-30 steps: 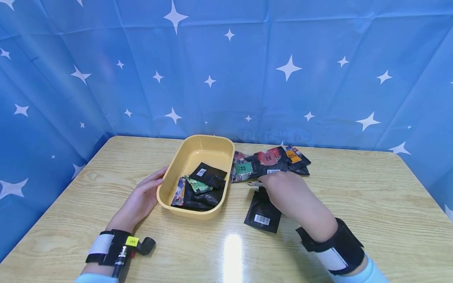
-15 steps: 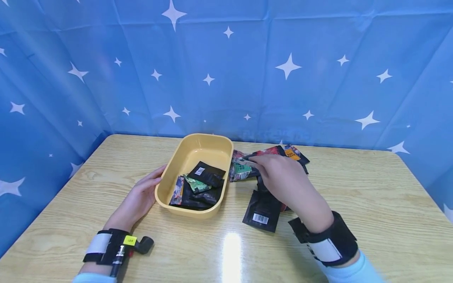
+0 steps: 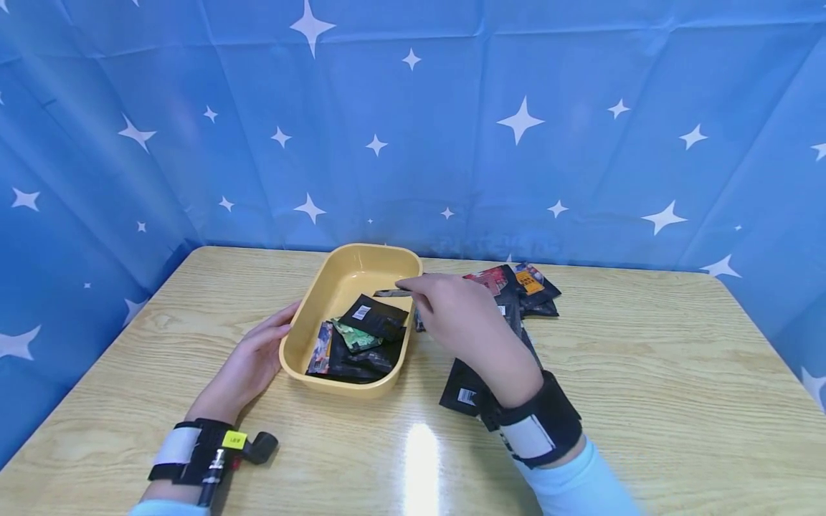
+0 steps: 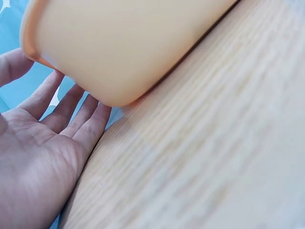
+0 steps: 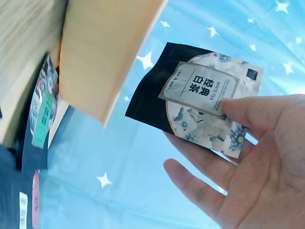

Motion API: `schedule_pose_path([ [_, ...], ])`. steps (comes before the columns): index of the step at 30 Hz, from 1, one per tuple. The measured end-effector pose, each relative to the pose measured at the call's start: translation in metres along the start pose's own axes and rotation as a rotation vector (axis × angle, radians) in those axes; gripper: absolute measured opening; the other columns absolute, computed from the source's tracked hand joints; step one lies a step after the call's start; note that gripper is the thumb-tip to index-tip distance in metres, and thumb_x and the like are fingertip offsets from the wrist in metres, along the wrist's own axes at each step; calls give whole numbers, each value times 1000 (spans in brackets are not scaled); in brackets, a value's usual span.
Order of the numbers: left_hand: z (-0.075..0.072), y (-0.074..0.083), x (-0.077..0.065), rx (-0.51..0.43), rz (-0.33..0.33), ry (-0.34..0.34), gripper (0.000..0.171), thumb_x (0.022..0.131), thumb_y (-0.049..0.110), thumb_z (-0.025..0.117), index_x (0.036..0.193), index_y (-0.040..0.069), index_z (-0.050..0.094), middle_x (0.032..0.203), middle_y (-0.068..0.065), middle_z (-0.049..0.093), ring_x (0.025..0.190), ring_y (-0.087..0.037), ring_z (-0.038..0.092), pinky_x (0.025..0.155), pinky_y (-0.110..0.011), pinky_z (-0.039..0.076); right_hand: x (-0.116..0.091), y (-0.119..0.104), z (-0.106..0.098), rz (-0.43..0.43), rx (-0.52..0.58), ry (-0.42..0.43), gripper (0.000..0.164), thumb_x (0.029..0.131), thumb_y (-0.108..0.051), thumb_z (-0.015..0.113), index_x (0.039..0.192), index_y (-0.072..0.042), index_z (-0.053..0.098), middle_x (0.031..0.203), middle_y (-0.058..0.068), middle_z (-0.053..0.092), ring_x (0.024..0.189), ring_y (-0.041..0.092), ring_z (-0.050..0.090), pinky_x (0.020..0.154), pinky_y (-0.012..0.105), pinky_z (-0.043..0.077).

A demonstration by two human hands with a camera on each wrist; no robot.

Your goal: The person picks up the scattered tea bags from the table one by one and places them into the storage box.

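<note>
My right hand point(image 3: 454, 312) pinches a white tea sachet point(image 5: 202, 98) between thumb and fingers, over the right rim of a yellow plastic bin point(image 3: 364, 276). Its printed face, black with a pale floral panel, shows in the right wrist view; from the head it appears as a thin edge. Against the bin's left side rests my left hand point(image 3: 258, 355), its fingers point(image 4: 64, 109) extended along the wall. Inside the bin lie several sachets, among them a black one with a barcode point(image 3: 374, 317) and a green one point(image 3: 357, 337).
Right of the bin, more sachets lie in a loose pile, including a red-labelled one point(image 3: 490, 279) and an orange-labelled one point(image 3: 532, 282). A black sachet point(image 3: 459, 387) lies nearer, partly under the right forearm. A blue star-printed curtain point(image 3: 413, 143) hangs behind the wooden table point(image 3: 671, 373).
My right hand has carried the white tea sachet up and left, from the loose sachets to over the bin. The left hand has stayed against the bin.
</note>
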State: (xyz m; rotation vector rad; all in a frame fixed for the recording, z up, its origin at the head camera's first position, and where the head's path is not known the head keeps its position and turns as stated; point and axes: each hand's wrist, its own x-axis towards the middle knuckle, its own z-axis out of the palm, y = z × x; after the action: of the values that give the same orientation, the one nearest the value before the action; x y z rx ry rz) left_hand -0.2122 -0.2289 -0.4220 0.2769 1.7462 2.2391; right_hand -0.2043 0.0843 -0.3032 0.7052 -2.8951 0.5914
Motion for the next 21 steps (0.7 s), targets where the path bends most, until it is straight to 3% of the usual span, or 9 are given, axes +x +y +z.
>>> schedule_pose_path([
  [9, 0, 1, 0, 36, -18, 16, 58, 107, 18, 37, 158, 2, 14, 163, -12, 17, 133, -6, 39, 105, -18, 37, 16, -9, 22, -38, -17, 9, 31, 103, -24, 56, 132, -24, 66, 75, -3, 61, 66, 16, 54, 55, 29, 42],
  [13, 0, 0, 1, 31, -23, 25, 59, 107, 18, 37, 158, 2, 14, 162, -13, 17, 137, -12, 35, 105, -19, 37, 17, -11, 30, -23, -10, -83, 42, 103, -37, 52, 142, -22, 57, 95, -1, 70, 81, 17, 64, 65, 34, 50],
  [17, 0, -1, 1, 28, -36, 34, 60, 106, 18, 38, 158, 2, 12, 162, -13, 16, 143, -19, 27, 105, -19, 37, 16, -12, 34, 0, -7, -187, 57, 101, -46, 51, 150, -18, 44, 83, 0, 64, 78, 15, 63, 65, 33, 49],
  [19, 0, -1, 1, 34, -38, 39, 60, 107, 19, 37, 158, 2, 12, 162, -12, 17, 143, -19, 26, 104, -18, 37, 16, -13, 35, -8, -2, -191, 58, 101, -46, 52, 150, -17, 44, 84, 1, 65, 78, 15, 63, 66, 33, 49],
  [21, 0, -2, 2, 34, -37, 41, 60, 107, 18, 37, 158, 1, 12, 160, -10, 21, 141, -16, 29, 104, -18, 37, 15, -13, 35, -15, 3, -178, 56, 101, -44, 54, 149, -16, 46, 99, 3, 69, 86, 15, 64, 71, 34, 51],
])
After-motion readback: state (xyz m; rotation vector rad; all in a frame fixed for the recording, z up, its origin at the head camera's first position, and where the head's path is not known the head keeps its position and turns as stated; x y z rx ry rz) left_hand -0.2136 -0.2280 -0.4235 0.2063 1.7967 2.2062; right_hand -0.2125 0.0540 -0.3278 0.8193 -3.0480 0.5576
